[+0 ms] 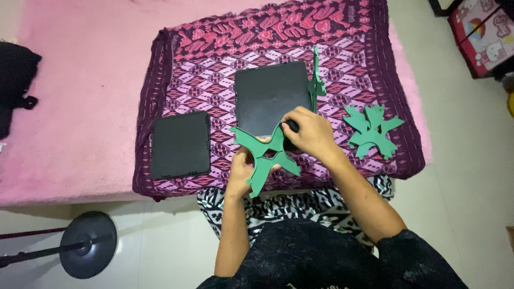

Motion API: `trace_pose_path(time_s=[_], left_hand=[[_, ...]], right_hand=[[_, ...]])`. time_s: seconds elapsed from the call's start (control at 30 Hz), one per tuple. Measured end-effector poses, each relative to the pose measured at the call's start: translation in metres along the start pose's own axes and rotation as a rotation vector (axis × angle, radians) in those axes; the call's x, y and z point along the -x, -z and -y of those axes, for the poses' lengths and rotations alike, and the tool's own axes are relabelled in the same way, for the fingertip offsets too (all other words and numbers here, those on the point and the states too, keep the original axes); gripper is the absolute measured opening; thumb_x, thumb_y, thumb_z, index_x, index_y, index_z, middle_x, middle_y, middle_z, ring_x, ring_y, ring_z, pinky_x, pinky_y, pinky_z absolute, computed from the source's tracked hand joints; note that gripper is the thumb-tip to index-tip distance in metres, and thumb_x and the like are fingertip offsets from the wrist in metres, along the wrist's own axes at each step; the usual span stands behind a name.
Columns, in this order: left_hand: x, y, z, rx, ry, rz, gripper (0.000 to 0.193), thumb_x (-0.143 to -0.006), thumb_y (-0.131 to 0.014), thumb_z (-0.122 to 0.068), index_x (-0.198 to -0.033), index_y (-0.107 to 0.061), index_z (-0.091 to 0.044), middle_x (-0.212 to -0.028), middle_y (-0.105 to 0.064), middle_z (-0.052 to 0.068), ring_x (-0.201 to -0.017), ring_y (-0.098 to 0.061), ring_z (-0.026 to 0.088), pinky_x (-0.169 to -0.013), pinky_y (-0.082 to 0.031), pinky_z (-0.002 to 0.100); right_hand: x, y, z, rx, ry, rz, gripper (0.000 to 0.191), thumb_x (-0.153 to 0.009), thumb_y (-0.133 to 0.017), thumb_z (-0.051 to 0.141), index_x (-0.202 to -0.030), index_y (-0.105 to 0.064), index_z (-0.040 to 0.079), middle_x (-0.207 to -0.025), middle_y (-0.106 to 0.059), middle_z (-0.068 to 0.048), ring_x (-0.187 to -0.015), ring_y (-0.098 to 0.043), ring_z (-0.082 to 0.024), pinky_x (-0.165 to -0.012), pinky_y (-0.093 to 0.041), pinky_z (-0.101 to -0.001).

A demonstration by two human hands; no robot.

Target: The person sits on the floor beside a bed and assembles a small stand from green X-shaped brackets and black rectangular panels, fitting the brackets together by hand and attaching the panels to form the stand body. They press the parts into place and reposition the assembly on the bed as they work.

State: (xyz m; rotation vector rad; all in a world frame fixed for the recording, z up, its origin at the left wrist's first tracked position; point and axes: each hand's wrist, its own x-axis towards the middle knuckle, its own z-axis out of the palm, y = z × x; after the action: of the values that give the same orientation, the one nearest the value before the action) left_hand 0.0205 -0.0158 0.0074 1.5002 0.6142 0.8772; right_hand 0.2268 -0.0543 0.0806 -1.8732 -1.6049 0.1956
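Far left: a dark bag (16, 80) lies on the pink fuzzy rug (80, 107); below it, on pale floor, the round base of a stand (88, 244).

On the patterned purple cloth (176, 69), 2 black rectangular panels: the smaller panel (180, 144) left, the larger panel (270, 99) at centre.

Left hand (242, 170): closed on the lower middle of the green X-shaped cutout (266, 156), fingers wrapped behind it, thumb on the front. The cutout is held up off the cloth, just in front of the larger panel's near edge, tilted.

Right hand (310, 134): curled over the cutout's upper right arm, fingertips pinching near a small dark object (292, 127) at the panel's corner. Whether it grips the cutout or the dark object, I cannot tell.

Handling judgement: the cutout looks like thin flat sheet, light, fairly stiff but with narrow arms that may flex or snap at the centre crossing. Best hold is at the crossing or low on an arm, not the tips. Surface appears matte, unlikely to slip.

Right of the hands: 1 slim green piece standing upright (316, 80) at the larger panel's right edge. Further right, a stack of green star-like cutouts (372, 131) lies flat on the cloth, well apart from both hands.
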Motion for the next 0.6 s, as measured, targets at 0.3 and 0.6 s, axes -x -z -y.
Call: trace_pose_path(time_s=[0.3,0.6], left_hand=[[-0.03,0.009,0.055,0.041,-0.077,-0.115,0.055,-0.082,-0.077,0.003,-0.134,-0.059,0.0,-0.138,-0.067,0.01,-0.124,-0.064,0.019,-0.108,-0.051,0.034],[-0.02,0.009,0.057,0.157,-0.071,-0.171,0.06,-0.078,-0.081,0.003,-0.131,-0.054,-0.003,-0.126,-0.06,0.008,-0.112,-0.063,0.018,-0.095,-0.053,0.032]], right_hand=[[0.038,0.0,0.052,-0.182,0.301,0.192,0.014,-0.088,-0.072,0.026,-0.097,-0.071,0.014,-0.092,-0.069,-0.003,-0.077,-0.07,-0.027,-0.063,-0.053,-0.0391],[0.021,0.001,0.042,-0.229,0.245,0.092,0.015,-0.086,-0.07,0.025,-0.098,-0.071,0.015,-0.096,-0.07,-0.005,-0.079,-0.071,-0.029,-0.065,-0.055,-0.0396]])
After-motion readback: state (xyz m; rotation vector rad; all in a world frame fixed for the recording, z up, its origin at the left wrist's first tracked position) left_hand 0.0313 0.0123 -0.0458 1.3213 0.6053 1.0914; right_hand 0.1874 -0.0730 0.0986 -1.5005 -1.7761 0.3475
